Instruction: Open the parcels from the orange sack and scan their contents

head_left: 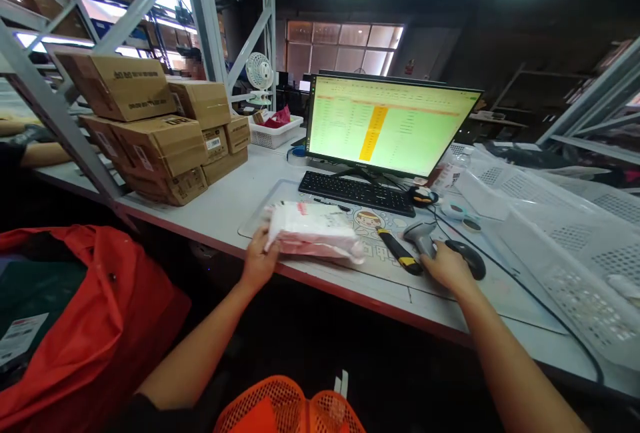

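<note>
My left hand (261, 258) grips the left end of a white and pink plastic-wrapped parcel (315, 227), which lies at the front edge of the desk. Over on the right, my right hand (449, 265) is closed around the handle of a grey barcode scanner (421, 236). The scanner's head points up and to the left, low over the desk mat. Between parcel and scanner lies a black and yellow box cutter (399, 251). A black computer mouse (467, 258) sits right beside my right hand.
Behind the parcel are a black keyboard (356, 191) and a lit monitor (390, 126). Stacked cardboard boxes (160, 143) stand on the left. White plastic baskets (565, 233) fill the right side, with a cable (540, 313) before them. A red bag (115, 299) hangs low left.
</note>
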Available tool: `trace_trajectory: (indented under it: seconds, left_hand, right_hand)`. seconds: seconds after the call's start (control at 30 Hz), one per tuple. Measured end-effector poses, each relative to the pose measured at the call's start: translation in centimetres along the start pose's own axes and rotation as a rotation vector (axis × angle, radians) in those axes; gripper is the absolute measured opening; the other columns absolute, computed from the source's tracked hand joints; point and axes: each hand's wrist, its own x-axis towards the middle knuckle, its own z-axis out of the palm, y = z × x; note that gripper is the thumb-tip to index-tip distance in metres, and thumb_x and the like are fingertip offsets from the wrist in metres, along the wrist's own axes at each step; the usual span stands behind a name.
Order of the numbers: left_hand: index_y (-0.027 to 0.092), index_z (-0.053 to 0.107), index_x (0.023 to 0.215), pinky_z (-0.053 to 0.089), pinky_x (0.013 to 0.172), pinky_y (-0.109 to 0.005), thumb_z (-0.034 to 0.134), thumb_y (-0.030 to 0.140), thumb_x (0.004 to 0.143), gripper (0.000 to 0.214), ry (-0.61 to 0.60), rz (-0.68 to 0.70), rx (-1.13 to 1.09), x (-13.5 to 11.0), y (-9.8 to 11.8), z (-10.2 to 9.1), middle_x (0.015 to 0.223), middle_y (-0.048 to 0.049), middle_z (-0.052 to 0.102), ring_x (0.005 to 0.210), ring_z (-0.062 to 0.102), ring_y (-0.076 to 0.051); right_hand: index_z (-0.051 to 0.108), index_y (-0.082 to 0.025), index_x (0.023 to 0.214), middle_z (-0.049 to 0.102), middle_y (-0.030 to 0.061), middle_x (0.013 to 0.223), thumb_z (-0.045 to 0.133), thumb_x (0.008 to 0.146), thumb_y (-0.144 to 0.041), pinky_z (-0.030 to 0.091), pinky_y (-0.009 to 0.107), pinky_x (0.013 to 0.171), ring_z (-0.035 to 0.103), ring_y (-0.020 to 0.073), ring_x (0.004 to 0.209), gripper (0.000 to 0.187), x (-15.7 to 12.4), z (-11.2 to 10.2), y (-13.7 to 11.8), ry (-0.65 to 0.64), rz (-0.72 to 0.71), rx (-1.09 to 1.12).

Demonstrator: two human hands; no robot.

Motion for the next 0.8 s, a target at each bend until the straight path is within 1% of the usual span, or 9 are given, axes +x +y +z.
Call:
trace_trajectory:
  seconds: [0.1, 0.2, 0.3, 0.4, 0.47, 0.57, 0.63, 0.67, 0.8]
  left_hand:
    - [0.023, 0.071, 0.089, 0.055, 0.090, -0.038, 0.054, 0.038, 0.092, 0.023, -0.207, 0.139, 0.002, 0.4, 0.4, 3.2, 0.111, -0.0099, 0.070, 0.104, 0.069, -0.026]
    - [0.022, 0.067, 0.089, 0.053, 0.084, -0.036, 0.056, 0.041, 0.095, 0.023, -0.269, 0.146, 0.045, 0.2, 0.2, 2.9, 0.099, -0.0084, 0.070, 0.097, 0.067, -0.025]
    - [0.022, 0.060, 0.082, 0.049, 0.076, -0.035, 0.060, 0.048, 0.094, 0.028, -0.290, 0.118, 0.086, 0.1, 0.2, 2.3, 0.086, -0.0052, 0.065, 0.084, 0.064, -0.023]
    - [0.023, 0.060, 0.083, 0.048, 0.075, -0.036, 0.057, 0.052, 0.095, 0.031, -0.268, 0.081, 0.134, 0.1, 0.4, 2.5, 0.087, -0.0062, 0.066, 0.085, 0.064, -0.025]
    - [0.024, 0.061, 0.084, 0.047, 0.076, -0.037, 0.053, 0.053, 0.098, 0.033, -0.254, 0.071, 0.145, 0.0, 0.5, 2.8, 0.089, -0.0071, 0.067, 0.087, 0.064, -0.026]
    - [0.024, 0.060, 0.083, 0.047, 0.076, -0.036, 0.051, 0.053, 0.099, 0.034, -0.254, 0.077, 0.147, -0.1, 0.5, 3.0, 0.087, -0.0067, 0.067, 0.088, 0.064, -0.025]
    - [0.025, 0.059, 0.082, 0.047, 0.076, -0.036, 0.051, 0.052, 0.099, 0.033, -0.251, 0.082, 0.148, -0.1, 0.4, 3.0, 0.085, -0.0062, 0.066, 0.087, 0.064, -0.025]
    - [0.025, 0.058, 0.081, 0.047, 0.076, -0.035, 0.051, 0.052, 0.099, 0.033, -0.249, 0.087, 0.148, -0.1, 0.4, 3.0, 0.084, -0.0061, 0.065, 0.087, 0.064, -0.025]
    - [0.025, 0.057, 0.080, 0.047, 0.076, -0.036, 0.052, 0.049, 0.098, 0.031, -0.246, 0.101, 0.142, -0.1, 0.4, 3.0, 0.083, -0.0063, 0.065, 0.087, 0.064, -0.025]
  right_hand:
    - [0.065, -0.005, 0.123, 0.071, 0.0260, 0.114, 0.056, 0.091, -0.034, 0.053, 0.040, 0.084, 0.071, 0.0367, 0.106, 0.044, 0.7, -1.3, -1.0, -0.044, 0.010, -0.013]
    - [0.066, -0.009, 0.109, 0.073, 0.0199, 0.093, 0.053, 0.095, -0.040, 0.052, 0.036, 0.067, 0.071, 0.0287, 0.077, 0.036, 1.7, -4.0, -0.9, -0.110, 0.048, 0.114]
    - [0.060, -0.018, 0.086, 0.063, 0.0062, 0.066, 0.059, 0.095, -0.045, 0.041, 0.030, 0.047, 0.055, 0.0163, 0.049, 0.028, 2.4, -8.3, -0.2, -0.174, 0.035, 0.360]
    - [0.053, -0.023, 0.071, 0.051, -0.0025, 0.053, 0.072, 0.087, -0.057, 0.027, 0.024, 0.038, 0.040, 0.0088, 0.040, 0.043, 2.2, -13.3, -0.2, -0.354, -0.160, 0.558]
    - [0.055, -0.022, 0.071, 0.049, -0.0057, 0.053, 0.073, 0.083, -0.061, 0.021, 0.022, 0.038, 0.039, 0.0053, 0.039, 0.045, 1.4, -16.1, -1.1, -0.504, -0.313, 0.608]
    - [0.060, -0.018, 0.078, 0.048, -0.0090, 0.052, 0.073, 0.080, -0.058, 0.018, 0.021, 0.042, 0.041, 0.0018, 0.039, 0.042, 0.1, -18.3, -3.2, -0.597, -0.355, 0.523]
    - [0.061, -0.016, 0.077, 0.051, -0.0077, 0.052, 0.073, 0.080, -0.057, 0.020, 0.021, 0.044, 0.040, 0.0002, 0.040, 0.044, -0.5, -17.9, -4.2, -0.544, -0.313, 0.436]
    - [0.061, -0.015, 0.076, 0.055, -0.0051, 0.054, 0.070, 0.082, -0.059, 0.022, 0.020, 0.044, 0.041, -0.0003, 0.041, 0.046, -0.6, -17.2, -4.4, -0.460, -0.297, 0.403]
    - [0.064, -0.012, 0.077, 0.071, 0.0089, 0.077, 0.054, 0.093, -0.068, 0.035, 0.018, 0.050, 0.056, 0.0032, 0.054, 0.059, -0.8, -12.5, -3.5, 0.023, -0.196, 0.389]
